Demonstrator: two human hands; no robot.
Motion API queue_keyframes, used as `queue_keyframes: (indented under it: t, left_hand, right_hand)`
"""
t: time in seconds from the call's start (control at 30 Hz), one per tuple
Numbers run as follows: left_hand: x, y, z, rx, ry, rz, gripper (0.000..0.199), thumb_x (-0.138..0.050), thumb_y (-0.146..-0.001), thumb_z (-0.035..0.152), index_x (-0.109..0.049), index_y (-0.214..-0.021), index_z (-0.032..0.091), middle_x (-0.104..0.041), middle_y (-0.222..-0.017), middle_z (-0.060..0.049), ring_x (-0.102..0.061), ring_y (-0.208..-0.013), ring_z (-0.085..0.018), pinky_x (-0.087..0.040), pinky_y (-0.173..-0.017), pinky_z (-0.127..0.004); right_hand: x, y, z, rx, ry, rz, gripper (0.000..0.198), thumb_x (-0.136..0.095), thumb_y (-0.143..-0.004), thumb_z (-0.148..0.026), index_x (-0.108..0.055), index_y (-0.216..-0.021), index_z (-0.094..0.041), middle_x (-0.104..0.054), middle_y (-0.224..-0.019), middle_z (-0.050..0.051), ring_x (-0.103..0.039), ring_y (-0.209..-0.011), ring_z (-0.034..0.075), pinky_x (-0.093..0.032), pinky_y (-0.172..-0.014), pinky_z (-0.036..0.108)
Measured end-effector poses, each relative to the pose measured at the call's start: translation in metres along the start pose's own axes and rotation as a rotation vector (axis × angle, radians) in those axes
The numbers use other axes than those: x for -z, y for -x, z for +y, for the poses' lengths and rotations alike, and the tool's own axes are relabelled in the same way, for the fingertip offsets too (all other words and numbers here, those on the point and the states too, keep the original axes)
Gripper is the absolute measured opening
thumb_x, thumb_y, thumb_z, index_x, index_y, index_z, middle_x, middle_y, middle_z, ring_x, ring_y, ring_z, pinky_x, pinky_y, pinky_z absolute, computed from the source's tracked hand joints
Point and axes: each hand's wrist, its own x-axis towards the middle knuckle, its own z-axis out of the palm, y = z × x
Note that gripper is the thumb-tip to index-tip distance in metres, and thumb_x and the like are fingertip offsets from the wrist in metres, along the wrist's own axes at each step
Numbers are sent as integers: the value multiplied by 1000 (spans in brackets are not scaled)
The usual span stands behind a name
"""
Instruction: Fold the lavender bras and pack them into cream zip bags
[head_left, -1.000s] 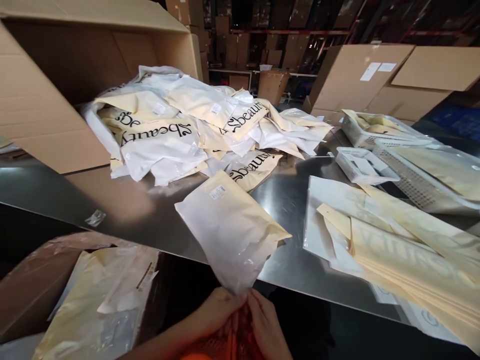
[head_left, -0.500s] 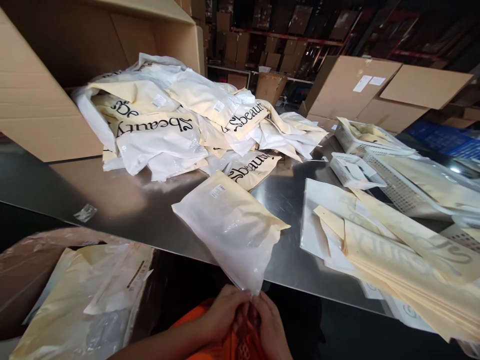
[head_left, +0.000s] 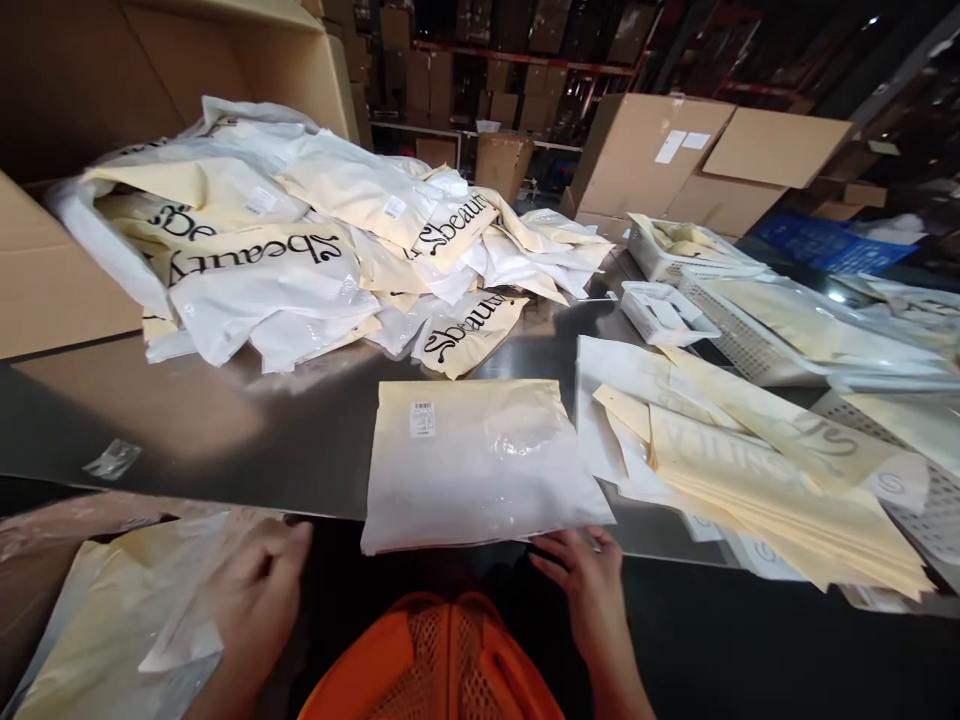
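Observation:
A translucent white plastic bag (head_left: 480, 480) with a cream top and a barcode label lies flat at the metal table's front edge, its lower edge overhanging slightly. My right hand (head_left: 589, 575) is at the bag's lower right corner, fingers spread and fingertips at its edge. Away from that bag, my left hand (head_left: 259, 590) hovers over an open carton at the lower left, beside a cream and clear packet (head_left: 127, 600) inside it. Its fingers are curled, and whatever they may hold is hidden.
A heap of bags printed "beauty" (head_left: 262, 260) spills from a large carton (head_left: 67, 270) at the back left. Flat cream bags (head_left: 750, 490) are stacked on the right, near white baskets (head_left: 750, 335). A clear plastic scrap (head_left: 112, 459) lies on the metal table (head_left: 247, 440).
Both hands have let go of the bag's bottom end, where they were pinched together. The bag now lies straight on the table. My left hand has moved left to the carton; my right hand has opened.

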Motion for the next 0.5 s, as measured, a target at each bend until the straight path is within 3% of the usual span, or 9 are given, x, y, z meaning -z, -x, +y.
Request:
queue_keyframes:
  t: [0.1, 0.17, 0.27, 0.37, 0.43, 0.5]
  left_hand:
    - [-32, 13, 32, -694, -359, -405, 24, -57, -88, 26, -56, -66, 20, -56, -62, 0, -51, -58, -14, -39, -57, -28]
    - [-62, 17, 49, -978, -564, -614, 18, -59, -87, 31, -61, -75, 18, -61, -69, -4, -57, -64, -19, -42, -57, -30]
    - [-100, 11, 63, -1100, -803, -873, 8, -61, -84, 22, -64, -82, 15, -66, -79, -9, -62, -75, -25, -45, -58, -33]
    - [-117, -7, 78, -1093, -846, -1062, 10, -54, -83, 9, -63, -83, 14, -68, -81, -9, -64, -73, -24, -45, -56, -32]
    - [-117, -25, 93, -1086, -845, -1028, 12, -51, -86, 12, -62, -82, 13, -66, -76, -8, -64, -70, -23, -42, -53, -31]
    - [-115, -45, 110, -1114, -826, -898, 14, -49, -88, 13, -59, -79, 14, -63, -71, -6, -62, -66, -21, -39, -53, -29]
  right_hand:
    - [-14, 7, 17, 62, 78, -2, 79, -90, -52, -36, -27, -98, -28, -64, -74, -9, -71, -62, 22, -61, -60, 36]
    - [-19, 8, 17, 98, 66, 5, 76, -90, -53, -38, -26, -94, -28, -62, -68, -11, -69, -57, 21, -60, -55, 33]
    - [-22, 7, 3, 187, 60, -22, 70, -88, -58, -39, -27, -89, -28, -59, -62, -12, -67, -52, 19, -57, -52, 30]
    - [-18, 5, -16, 337, 72, -113, 57, -82, -69, -40, -29, -87, -27, -67, -69, -7, -70, -64, 19, -58, -64, 33]
    - [-13, 3, -24, 453, 122, -173, 46, -76, -77, -38, -33, -84, -25, -73, -87, 1, -71, -88, 21, -54, -84, 38]
    - [-9, 2, -26, 518, 214, -221, 37, -74, -79, -34, -39, -82, -23, -72, -108, 7, -65, -108, 22, -45, -99, 43]
